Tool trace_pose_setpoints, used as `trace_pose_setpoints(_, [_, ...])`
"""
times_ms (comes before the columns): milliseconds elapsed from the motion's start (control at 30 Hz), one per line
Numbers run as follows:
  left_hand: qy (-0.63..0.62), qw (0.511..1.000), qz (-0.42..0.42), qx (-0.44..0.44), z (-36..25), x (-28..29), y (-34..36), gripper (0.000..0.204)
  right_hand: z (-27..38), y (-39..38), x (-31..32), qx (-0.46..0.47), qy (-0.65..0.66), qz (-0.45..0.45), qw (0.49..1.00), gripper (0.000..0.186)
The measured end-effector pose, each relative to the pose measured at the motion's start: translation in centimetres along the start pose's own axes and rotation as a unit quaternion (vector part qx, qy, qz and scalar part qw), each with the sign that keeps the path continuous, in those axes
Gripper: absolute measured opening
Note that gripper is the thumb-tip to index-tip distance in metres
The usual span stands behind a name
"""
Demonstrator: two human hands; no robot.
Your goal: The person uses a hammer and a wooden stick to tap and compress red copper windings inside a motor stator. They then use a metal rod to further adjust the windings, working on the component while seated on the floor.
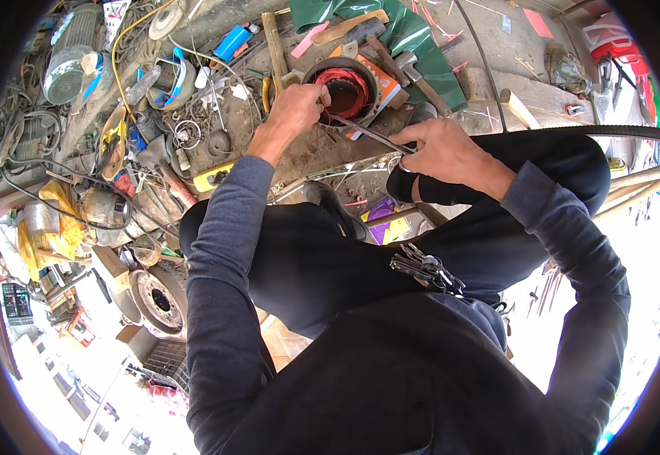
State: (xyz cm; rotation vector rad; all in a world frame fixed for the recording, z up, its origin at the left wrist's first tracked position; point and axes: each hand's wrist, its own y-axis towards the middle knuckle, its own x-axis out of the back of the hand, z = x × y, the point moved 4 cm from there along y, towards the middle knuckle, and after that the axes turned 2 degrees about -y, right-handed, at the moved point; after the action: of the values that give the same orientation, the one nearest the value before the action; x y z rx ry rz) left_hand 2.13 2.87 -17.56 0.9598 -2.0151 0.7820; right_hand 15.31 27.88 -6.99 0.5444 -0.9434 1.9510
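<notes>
A round motor stator (375, 97) with red windings (347, 85) inside stands on the ground ahead of me, its opening facing up. My left hand (297, 114) is at its left rim, fingers curled and pinched together; what they grip there is hidden. From the right, my right hand (451, 154) grips a long slim metal tool (368, 133), whose far end reaches the near rim of the stator. The handle end is partly covered by my fingers, so its exact kind does not show. Under the stator's right side lies an orange piece of card (385, 85).
Several hammers (407, 67) lie beyond the stator on a green sheet (421, 38). Leftward are a blue cylinder (233, 43), a yellow tool (213, 177), tangled cables (30, 163) and a grey motor (76, 57). A dark hose (625, 130) crosses at right. Keys (426, 267) hang at my waist.
</notes>
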Motion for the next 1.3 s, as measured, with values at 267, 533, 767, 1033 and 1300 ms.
trace_pose_setpoints(267, [0.001, 1.0, 0.005, 0.013, 0.1, -0.1, 0.3, 0.018, -0.5, 1.4, -0.5, -0.02, 0.098, 0.014, 0.995, 0.048])
trace_pose_setpoints(533, [-0.023, 0.999, 0.031, 0.029, -0.1, 0.2, 0.0, 0.019, -0.7, 1.6, -1.0, -0.064, 0.141, 0.025, 0.988, 0.05])
trace_pose_setpoints(767, [-0.008, 1.0, 0.016, -0.002, -0.1, 0.1, -0.1, 0.02, -0.4, 1.5, -1.7, -0.123, 0.231, 0.023, 0.965, 0.048])
trace_pose_setpoints(1033, [0.029, 0.997, 0.015, -0.07, -0.6, 0.2, -0.7, 0.024, 0.5, 1.4, -2.1, -0.084, 0.236, -0.003, 0.968, 0.046])
trace_pose_setpoints(1300, [0.077, 0.986, -0.001, -0.149, -2.1, 2.3, -2.3, 0.017, 0.8, -1.6, 2.3, 0.022, 0.228, 0.062, 0.971, 0.043])
